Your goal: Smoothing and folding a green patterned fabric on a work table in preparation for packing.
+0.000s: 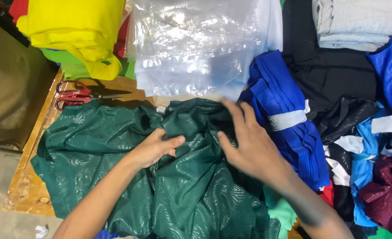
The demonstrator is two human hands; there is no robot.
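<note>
a big piece of dark green cloth (116, 177) with a wavy pattern is spread on the wooden worktop (28, 186), filling the near middle and left of the scene. a raised fold near the middle of the cloth is pinched by the left hand (154, 148), with the thumb pressed on top. the right hand (249, 146) is laid flat on the bunched part just to the right, fingers spread and loose, so nothing is gripped by it.

the cloth is crumpled, so no clear front can be told. its long side seems to run from left to right, with the bunched top edge pointing far, toward the clear plastic bag (196, 48).

a few things could go wrong. the near edge looks to hang over the worktop, so the whole cloth could be dragged down by its own weight. if the fold is pulled far, the red scissors (76, 95), which lie just beside the far left edge, could be caught or pushed. the blue bundle (288, 119) touches the cloth on the right and could be tugged along. the slippery cloth could also slide out of the pinch.
</note>
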